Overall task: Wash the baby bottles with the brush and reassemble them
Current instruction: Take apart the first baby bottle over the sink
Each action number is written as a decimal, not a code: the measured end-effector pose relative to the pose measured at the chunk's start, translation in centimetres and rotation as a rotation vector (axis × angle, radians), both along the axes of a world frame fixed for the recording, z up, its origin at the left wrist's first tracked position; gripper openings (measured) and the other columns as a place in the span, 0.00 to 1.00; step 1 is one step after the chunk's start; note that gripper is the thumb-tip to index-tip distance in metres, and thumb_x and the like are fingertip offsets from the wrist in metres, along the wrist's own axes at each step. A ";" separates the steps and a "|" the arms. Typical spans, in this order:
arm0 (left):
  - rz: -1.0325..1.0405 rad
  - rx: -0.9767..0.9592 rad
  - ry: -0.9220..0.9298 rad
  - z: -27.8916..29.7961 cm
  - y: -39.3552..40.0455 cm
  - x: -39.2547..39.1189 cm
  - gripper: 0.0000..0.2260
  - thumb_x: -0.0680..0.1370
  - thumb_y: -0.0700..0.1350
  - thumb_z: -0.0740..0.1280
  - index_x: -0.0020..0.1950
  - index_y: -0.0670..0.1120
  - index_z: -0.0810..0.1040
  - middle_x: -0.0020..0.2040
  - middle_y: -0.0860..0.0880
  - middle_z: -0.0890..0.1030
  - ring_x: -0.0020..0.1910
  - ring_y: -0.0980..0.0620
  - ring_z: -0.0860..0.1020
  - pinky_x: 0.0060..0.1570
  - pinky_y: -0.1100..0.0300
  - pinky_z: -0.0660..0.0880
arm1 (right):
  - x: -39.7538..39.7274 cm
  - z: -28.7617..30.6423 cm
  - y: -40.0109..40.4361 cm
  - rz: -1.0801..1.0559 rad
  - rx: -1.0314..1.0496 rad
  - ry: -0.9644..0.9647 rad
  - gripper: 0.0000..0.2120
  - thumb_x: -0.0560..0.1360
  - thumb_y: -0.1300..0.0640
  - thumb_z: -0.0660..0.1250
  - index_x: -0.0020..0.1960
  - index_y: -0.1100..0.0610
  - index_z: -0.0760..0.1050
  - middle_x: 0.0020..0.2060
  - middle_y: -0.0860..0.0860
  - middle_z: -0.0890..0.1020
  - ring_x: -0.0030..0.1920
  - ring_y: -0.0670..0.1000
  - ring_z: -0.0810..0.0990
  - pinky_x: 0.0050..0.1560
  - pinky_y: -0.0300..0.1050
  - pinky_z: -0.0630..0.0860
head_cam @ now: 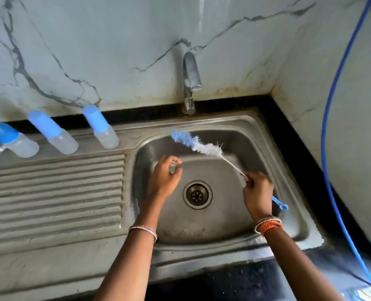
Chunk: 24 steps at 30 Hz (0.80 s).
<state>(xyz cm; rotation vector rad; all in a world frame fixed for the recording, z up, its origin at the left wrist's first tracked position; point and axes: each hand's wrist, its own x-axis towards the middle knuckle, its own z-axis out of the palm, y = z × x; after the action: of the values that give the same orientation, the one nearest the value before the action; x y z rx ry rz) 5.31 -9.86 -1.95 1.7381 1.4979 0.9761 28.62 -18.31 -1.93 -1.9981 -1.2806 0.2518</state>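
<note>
Three baby bottles stand in a row along the back of the ribbed draining board in the upper left of the frame, each upright with its blue cap on: the left bottle [12,139], the middle bottle [53,132] and the right bottle [100,127], set apart from one another. All three are well apart from both hands.

In the middle of the frame, over the steel sink [230,213], the right hand [257,195] grips the brush [198,144] by its thin wire stem — the blue handle end pokes out past the wrist at right, and the blue-and-white bristle head points toward the upper left, below the tap [191,81]. The left hand [166,178] hovers above the basin left of the drain [197,194], fingers curled; it is blurred, and whether it pinches something small cannot be told.

A blue hose [330,127] runs down the right side.
</note>
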 end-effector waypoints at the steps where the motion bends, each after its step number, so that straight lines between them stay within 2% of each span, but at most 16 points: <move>1: -0.044 0.006 -0.007 0.3 0.0 0.9 0.07 0.68 0.45 0.62 0.43 0.51 0.77 0.43 0.54 0.78 0.40 0.63 0.74 0.44 0.66 0.72 | 1.0 0.5 -0.6 -0.071 0.016 0.003 0.11 0.68 0.73 0.64 0.44 0.63 0.82 0.36 0.59 0.80 0.40 0.62 0.77 0.40 0.43 0.66; 4: -0.213 0.025 -0.014 1.5 0.1 4.2 0.09 0.68 0.49 0.61 0.44 0.50 0.77 0.45 0.53 0.77 0.42 0.64 0.74 0.45 0.73 0.68 | 4.3 1.6 -1.4 -0.267 0.075 0.017 0.10 0.67 0.74 0.63 0.43 0.66 0.81 0.37 0.64 0.80 0.41 0.65 0.78 0.43 0.50 0.72; 6: -0.318 0.042 -0.018 2.5 0.2 6.7 0.12 0.67 0.52 0.59 0.44 0.50 0.77 0.46 0.54 0.76 0.43 0.64 0.74 0.46 0.74 0.67 | 6.4 2.2 -1.6 -0.405 0.075 0.027 0.12 0.68 0.72 0.63 0.47 0.65 0.81 0.42 0.64 0.81 0.46 0.66 0.78 0.49 0.55 0.74; 9: -0.408 0.072 -0.040 3.3 0.5 10.0 0.12 0.67 0.51 0.60 0.44 0.48 0.77 0.46 0.53 0.76 0.43 0.61 0.75 0.47 0.71 0.69 | 8.3 2.5 -1.6 -0.592 0.007 0.036 0.10 0.73 0.66 0.61 0.51 0.63 0.79 0.50 0.63 0.79 0.57 0.66 0.73 0.57 0.58 0.67; 11: -0.463 0.086 -0.042 3.7 0.6 11.7 0.07 0.68 0.47 0.62 0.43 0.48 0.77 0.45 0.53 0.76 0.42 0.60 0.75 0.46 0.70 0.70 | 9.2 2.7 -1.5 -0.684 -0.062 0.022 0.10 0.74 0.66 0.60 0.51 0.64 0.78 0.51 0.63 0.78 0.57 0.66 0.72 0.56 0.58 0.65; 14: -0.519 0.098 -0.036 3.7 0.7 12.8 0.06 0.69 0.44 0.62 0.43 0.49 0.77 0.45 0.56 0.76 0.42 0.60 0.75 0.47 0.71 0.70 | 10.3 2.3 -1.2 -0.732 -0.196 -0.056 0.13 0.69 0.67 0.61 0.50 0.61 0.79 0.50 0.62 0.77 0.54 0.65 0.73 0.51 0.57 0.67; 18: -0.544 0.108 -0.054 3.2 0.9 12.6 0.07 0.69 0.45 0.62 0.43 0.48 0.77 0.46 0.56 0.76 0.43 0.63 0.75 0.48 0.73 0.69 | 10.7 1.6 -1.0 -0.773 -0.285 -0.074 0.16 0.67 0.66 0.63 0.52 0.56 0.80 0.53 0.59 0.75 0.55 0.63 0.72 0.56 0.58 0.64; 24: -0.465 0.070 -0.052 3.1 1.2 10.1 0.06 0.69 0.42 0.63 0.42 0.52 0.77 0.46 0.56 0.77 0.43 0.62 0.75 0.47 0.73 0.69 | 10.2 1.3 -1.0 -0.750 -0.345 -0.170 0.13 0.72 0.62 0.63 0.56 0.59 0.76 0.54 0.61 0.75 0.57 0.63 0.71 0.61 0.61 0.62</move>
<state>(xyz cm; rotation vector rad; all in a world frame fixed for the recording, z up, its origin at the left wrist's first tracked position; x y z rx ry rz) 15.39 -8.70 1.19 1.9732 0.9682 0.8252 38.84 -19.32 -0.68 -2.6867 -0.5191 -0.0706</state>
